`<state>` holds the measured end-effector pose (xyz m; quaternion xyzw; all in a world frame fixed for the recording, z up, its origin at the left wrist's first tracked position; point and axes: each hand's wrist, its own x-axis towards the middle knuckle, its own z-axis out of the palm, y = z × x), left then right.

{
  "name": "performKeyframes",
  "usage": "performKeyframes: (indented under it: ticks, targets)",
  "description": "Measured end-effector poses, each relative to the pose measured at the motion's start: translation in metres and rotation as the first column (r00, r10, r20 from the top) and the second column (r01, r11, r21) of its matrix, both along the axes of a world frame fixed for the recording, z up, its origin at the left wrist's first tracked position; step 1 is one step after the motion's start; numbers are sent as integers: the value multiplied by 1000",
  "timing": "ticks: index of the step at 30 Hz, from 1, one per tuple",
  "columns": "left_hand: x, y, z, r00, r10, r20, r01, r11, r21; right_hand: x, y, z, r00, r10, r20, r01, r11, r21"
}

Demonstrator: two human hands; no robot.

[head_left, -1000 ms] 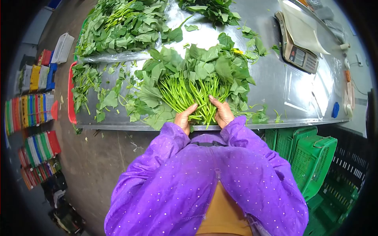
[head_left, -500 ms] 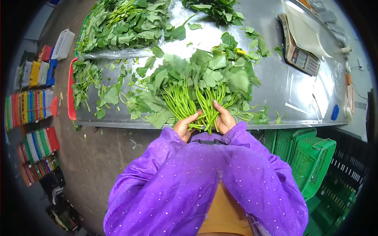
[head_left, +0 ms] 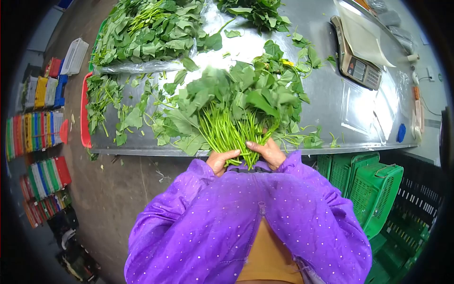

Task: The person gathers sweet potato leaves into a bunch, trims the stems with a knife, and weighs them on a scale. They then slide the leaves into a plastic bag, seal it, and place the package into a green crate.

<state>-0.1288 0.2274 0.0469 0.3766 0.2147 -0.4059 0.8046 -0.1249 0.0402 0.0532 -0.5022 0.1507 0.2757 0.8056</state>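
Note:
A big bunch of leafy greens [head_left: 236, 102] with long pale green stems is lifted off the steel table [head_left: 331, 90], leaves tilted away from me. My left hand [head_left: 220, 160] and my right hand [head_left: 268, 152] both clasp the stem ends at the table's near edge, close to my chest. Purple dotted sleeves cover both arms.
More heaps of greens [head_left: 146, 31] lie at the back left, loose leaves [head_left: 109, 102] to the left. A weighing scale [head_left: 355, 61] stands at the right, a red tray edge [head_left: 85, 113] at the left. Green crates [head_left: 373, 189] stand below right; coloured crates [head_left: 40, 128] stack on the floor left.
Both hands have gathered the stems together and drawn the bunch toward me, raising it off the table; the leaves now stand up and blur.

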Motion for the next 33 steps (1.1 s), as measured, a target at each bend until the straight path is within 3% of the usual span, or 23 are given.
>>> performKeyframes:
  ticks: [3,6,7,8,9,10,11,12,14,19,24,26,29,31,33]
  targets:
    - [-1,0,1,955,-110,274,78,989,123,-1,6,9,985,20,173,3,991,-133]
    - [3,-4,13,876,-79,475,-26,977,210,13,8,38,840,274,469,-19,878,-478]
    - [5,-7,23,842,-37,538,-108,966,236,16,17,47,776,173,606,183,859,-479]
    - [8,-9,28,800,2,600,-193,948,254,18,14,31,668,344,660,252,729,-636]
    - [13,-8,-5,641,-293,710,-233,807,543,19,7,2,554,519,651,344,569,-747]
    - [20,-12,-14,851,-70,520,-187,886,425,18,4,-14,447,681,580,449,390,-804]
    - [27,-18,-20,964,124,236,-190,940,285,45,4,-4,846,439,301,-188,776,-603]
    - [32,-21,-24,962,258,-93,-244,959,143,48,26,-22,989,-51,142,85,965,-248]
    - [35,-15,-32,956,208,-208,-201,978,53,53,21,-26,975,-101,-196,93,994,-48]
    - [31,1,-38,956,189,-224,-218,970,-108,56,16,-15,971,-86,-221,125,978,166]
    - [33,10,-32,955,185,-230,-226,959,-168,65,8,-32,924,29,-381,139,903,407]
    - [35,10,-27,957,200,-212,-240,954,-182,71,9,-35,928,89,-361,79,901,426]
    - [34,14,-25,974,147,-171,-162,983,-81,74,14,-18,943,154,-295,-90,971,221]
    - [33,13,-24,985,90,-146,-92,996,-8,71,25,-15,974,137,-178,-108,980,167]
    - [33,11,-8,996,69,64,-67,997,-34,69,35,-1,990,123,-74,-110,982,151]
